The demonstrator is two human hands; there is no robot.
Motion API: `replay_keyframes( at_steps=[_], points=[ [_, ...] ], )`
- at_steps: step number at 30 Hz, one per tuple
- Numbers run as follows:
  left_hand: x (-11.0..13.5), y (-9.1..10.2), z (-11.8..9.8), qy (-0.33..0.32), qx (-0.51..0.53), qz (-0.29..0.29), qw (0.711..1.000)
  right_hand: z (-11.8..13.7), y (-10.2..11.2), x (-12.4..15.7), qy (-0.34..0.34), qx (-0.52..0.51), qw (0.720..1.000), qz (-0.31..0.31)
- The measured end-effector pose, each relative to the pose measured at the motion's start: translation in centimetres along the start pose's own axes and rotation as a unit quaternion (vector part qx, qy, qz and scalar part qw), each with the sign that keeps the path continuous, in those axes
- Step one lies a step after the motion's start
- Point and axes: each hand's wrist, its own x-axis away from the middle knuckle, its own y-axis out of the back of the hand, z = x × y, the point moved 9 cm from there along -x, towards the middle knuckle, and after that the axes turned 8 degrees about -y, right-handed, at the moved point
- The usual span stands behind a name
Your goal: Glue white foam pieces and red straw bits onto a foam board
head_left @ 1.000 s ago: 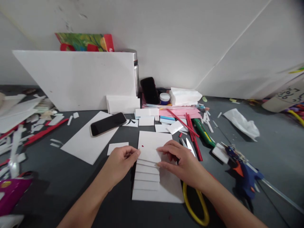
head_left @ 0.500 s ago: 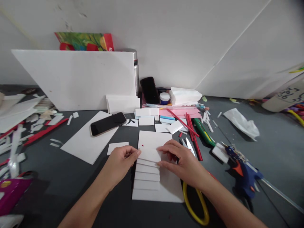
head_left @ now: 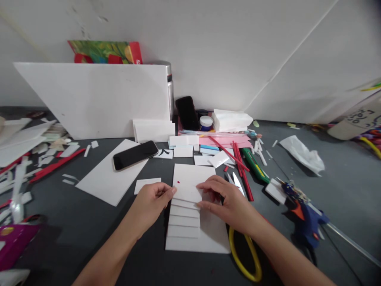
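A white foam board (head_left: 212,234) lies flat on the dark table in front of me. Overlapping white strips (head_left: 183,221) form a stepped row along its left half. The uppermost piece, a white card (head_left: 187,194), is pinched at its left edge by my left hand (head_left: 153,200), thumb against forefinger. My right hand (head_left: 228,200) grips the same card's right edge between thumb and curled fingers. A small red spot (head_left: 178,182) shows just above the card. Under my right forearm, scissors with a yellow handle (head_left: 245,258) lie partly hidden, blades pointing away.
On the right rests a blue glue gun (head_left: 308,224), with a green cutter (head_left: 255,166) and red sticks (head_left: 244,178) nearer the middle. A phone (head_left: 135,155) lies on white board at left. Behind stands a large white panel (head_left: 98,99). Scraps (head_left: 44,159) crowd the left.
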Motion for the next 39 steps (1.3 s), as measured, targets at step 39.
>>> replay_keyframes(
  at_steps=[39],
  points=[
    [0.09,0.12,-0.1,0.006,0.018,0.001,1.0,0.51,-0.05,0.03,0.018,0.006,1.0,-0.004]
  ],
)
